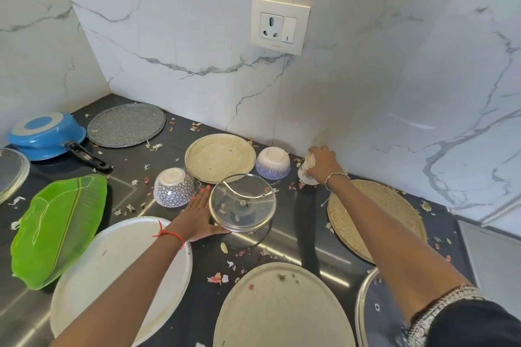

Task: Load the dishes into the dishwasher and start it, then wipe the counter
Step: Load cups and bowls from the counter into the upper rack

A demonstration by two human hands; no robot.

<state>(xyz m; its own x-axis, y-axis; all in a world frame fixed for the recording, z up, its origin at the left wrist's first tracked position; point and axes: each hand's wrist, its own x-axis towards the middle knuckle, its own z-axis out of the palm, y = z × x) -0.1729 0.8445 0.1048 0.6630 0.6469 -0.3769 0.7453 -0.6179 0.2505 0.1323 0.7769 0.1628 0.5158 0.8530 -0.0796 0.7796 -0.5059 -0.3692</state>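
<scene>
Our left hand (197, 215), fingers straight, touches the glass lid (243, 203) just to its right; our right hand (324, 163) grips a cup (306, 175).

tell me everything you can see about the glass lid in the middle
The glass lid is round, clear glass in a metal rim, with a metal fitting at its centre and a vent hole near the edge. It is over the dark counter's middle, its far edge overlapping the woven plate. The left hand touches its left rim with straight fingers, thumb along the near edge.
</scene>
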